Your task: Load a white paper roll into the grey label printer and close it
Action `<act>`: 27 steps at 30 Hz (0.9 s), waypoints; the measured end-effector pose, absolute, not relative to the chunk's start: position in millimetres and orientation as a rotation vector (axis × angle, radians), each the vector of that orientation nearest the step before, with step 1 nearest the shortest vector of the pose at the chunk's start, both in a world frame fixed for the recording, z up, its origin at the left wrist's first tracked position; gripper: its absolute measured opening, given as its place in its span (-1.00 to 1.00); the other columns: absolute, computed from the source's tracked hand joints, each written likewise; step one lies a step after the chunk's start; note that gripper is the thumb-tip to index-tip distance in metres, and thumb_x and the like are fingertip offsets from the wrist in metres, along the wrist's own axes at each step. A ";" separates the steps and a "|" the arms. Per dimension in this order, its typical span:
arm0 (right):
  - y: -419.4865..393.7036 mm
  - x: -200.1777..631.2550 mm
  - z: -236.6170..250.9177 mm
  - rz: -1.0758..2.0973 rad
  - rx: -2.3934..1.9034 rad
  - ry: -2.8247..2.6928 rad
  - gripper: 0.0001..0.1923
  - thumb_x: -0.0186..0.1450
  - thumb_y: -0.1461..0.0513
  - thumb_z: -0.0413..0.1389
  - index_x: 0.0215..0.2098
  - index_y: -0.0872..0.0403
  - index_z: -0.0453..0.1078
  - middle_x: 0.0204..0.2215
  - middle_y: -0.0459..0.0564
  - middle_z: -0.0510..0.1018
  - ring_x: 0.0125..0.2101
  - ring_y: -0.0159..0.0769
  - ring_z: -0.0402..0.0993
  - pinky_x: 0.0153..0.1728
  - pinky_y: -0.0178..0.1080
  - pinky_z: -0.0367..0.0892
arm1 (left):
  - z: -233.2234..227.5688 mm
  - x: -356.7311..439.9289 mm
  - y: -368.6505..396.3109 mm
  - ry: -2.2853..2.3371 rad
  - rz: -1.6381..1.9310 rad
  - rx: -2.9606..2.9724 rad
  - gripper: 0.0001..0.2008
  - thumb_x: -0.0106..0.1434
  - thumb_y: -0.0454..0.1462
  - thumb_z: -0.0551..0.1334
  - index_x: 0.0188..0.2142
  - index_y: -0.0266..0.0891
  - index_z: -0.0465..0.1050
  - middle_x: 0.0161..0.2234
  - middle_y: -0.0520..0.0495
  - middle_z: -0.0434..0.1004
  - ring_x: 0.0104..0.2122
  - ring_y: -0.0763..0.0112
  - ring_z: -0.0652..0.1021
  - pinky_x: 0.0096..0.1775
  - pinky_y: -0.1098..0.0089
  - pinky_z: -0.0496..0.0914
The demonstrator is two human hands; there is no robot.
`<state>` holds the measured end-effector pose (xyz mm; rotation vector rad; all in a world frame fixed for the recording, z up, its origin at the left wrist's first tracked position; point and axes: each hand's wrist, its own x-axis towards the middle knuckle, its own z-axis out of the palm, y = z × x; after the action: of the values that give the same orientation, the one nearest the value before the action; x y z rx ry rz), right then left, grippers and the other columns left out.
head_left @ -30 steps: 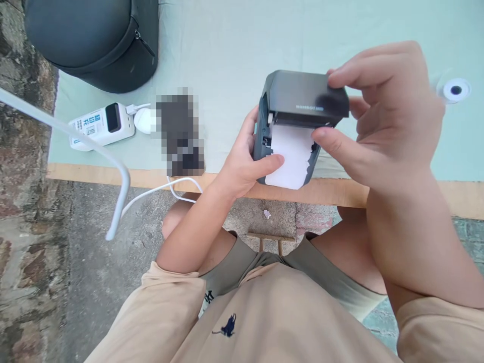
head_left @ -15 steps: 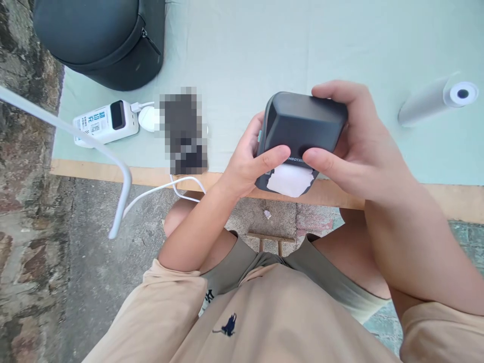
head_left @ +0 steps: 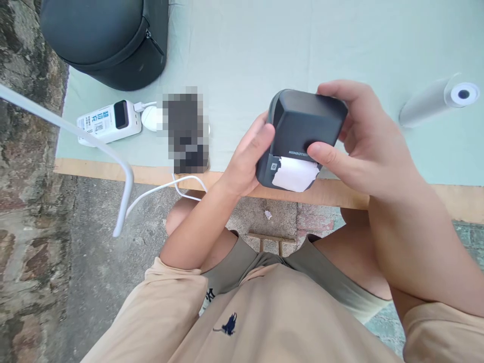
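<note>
Holding a small dark grey plastic label printer (head_left: 302, 133) between both hands, the person keeps it just above the near edge of the pale green cloth-covered surface (head_left: 264, 50), right of its middle. The left hand (head_left: 247, 161) wraps the printer's left side, grip closed on it with the thumb laid against the upper left corner. The right hand (head_left: 363, 146) clasps the right side, fingers curled over the far edge and the thumb pressing the front of the lid, grip likewise closed on the printer. A ragged strip of white paper (head_left: 295, 174) sticks out of the slot below the lid. Near the right edge of the surface lies a white paper roll (head_left: 438, 101). Toward the left edge sit a white power bank (head_left: 109, 121) with a cable and, at the far left corner, a round black zipped case (head_left: 106, 40).
</note>
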<state>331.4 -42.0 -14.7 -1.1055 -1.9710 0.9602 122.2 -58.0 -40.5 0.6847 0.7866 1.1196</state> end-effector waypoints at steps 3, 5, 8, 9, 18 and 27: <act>-39.1 336.8 -15.0 0.847 -1.051 -2.023 -0.39 0.44 -0.02 0.22 0.41 -0.25 0.23 0.40 -0.02 0.38 0.41 -0.05 0.41 0.37 0.20 0.50 | -37.7 126.1 -54.0 0.794 1.152 0.577 -0.58 0.64 0.01 0.05 0.10 -0.15 0.58 0.02 -0.08 0.77 0.39 -0.05 0.56 0.29 0.11 0.61; -38.1 338.9 -14.7 0.832 -1.019 -2.058 -0.39 0.44 0.01 0.23 0.41 -0.30 0.23 0.40 -0.06 0.38 0.41 -0.05 0.40 0.39 0.23 0.48 | -36.8 126.9 -52.0 0.786 1.149 0.559 -0.55 0.67 -0.06 -0.05 0.07 -0.15 0.59 0.04 -0.04 0.76 0.42 0.02 0.53 0.32 0.12 0.59; -38.4 338.9 -13.5 0.827 -1.010 -2.091 -0.33 0.40 0.03 0.27 0.43 -0.32 0.21 0.40 -0.07 0.37 0.42 -0.04 0.39 0.40 0.24 0.47 | -40.1 126.2 -50.2 0.807 1.149 0.597 -0.55 0.67 -0.06 -0.05 0.07 -0.11 0.59 0.08 0.01 0.74 0.45 0.07 0.49 0.35 0.10 0.57; -38.9 338.1 -12.8 0.822 -1.018 -2.096 -0.30 0.39 0.04 0.29 0.43 -0.31 0.21 0.40 -0.06 0.37 0.41 -0.04 0.40 0.40 0.24 0.47 | -42.6 125.7 -49.6 0.825 1.158 0.621 -0.56 0.67 -0.02 -0.03 0.08 -0.10 0.58 0.08 0.01 0.73 0.46 0.05 0.48 0.35 0.09 0.57; -42.6 333.5 -1.6 0.607 -1.044 -2.199 -0.31 0.38 -0.04 0.31 0.41 -0.19 0.26 0.32 0.05 0.48 0.33 -0.03 0.48 0.34 0.20 0.50 | -60.5 121.4 -45.0 0.829 1.151 0.835 -0.35 0.51 0.32 0.03 0.12 -0.08 0.52 0.15 -0.06 0.68 0.48 -0.11 0.43 0.35 -0.04 0.56; -41.1 336.0 0.7 0.577 -1.044 -2.198 -0.29 0.36 -0.03 0.34 0.41 -0.18 0.30 0.32 0.09 0.46 0.35 0.01 0.45 0.30 0.20 0.52 | -56.7 123.0 -45.5 0.832 1.167 0.813 -0.43 0.54 0.23 0.05 0.10 -0.13 0.50 0.13 -0.11 0.68 0.50 -0.10 0.40 0.37 -0.05 0.53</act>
<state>336.0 -41.1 0.7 -1.0437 -2.1982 0.5771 123.0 -45.5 -56.7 0.8133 0.8317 1.1665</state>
